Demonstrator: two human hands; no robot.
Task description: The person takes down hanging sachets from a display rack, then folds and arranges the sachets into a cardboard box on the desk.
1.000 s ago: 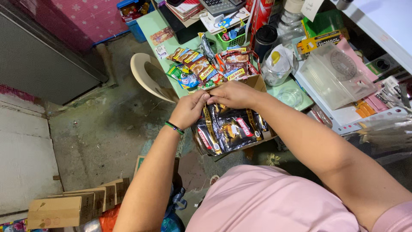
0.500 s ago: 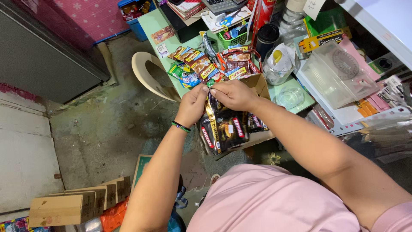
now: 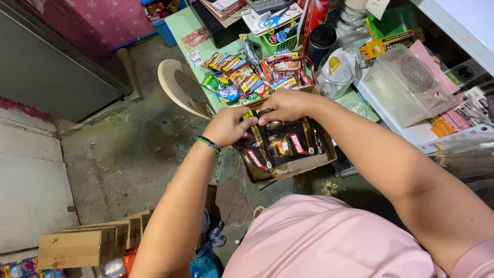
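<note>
Dark sachet strip [image 3: 280, 146] hanging below both hands' grip

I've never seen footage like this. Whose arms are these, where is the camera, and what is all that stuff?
No machine here: the arms belong to a person wearing a camera on the head, looking down. The left hand, with a green wristband, and the right hand both hold the top of dark sachets in an open cardboard box. Beyond lie colourful snack packets on a green table, with a clear plastic container to the right.
</note>
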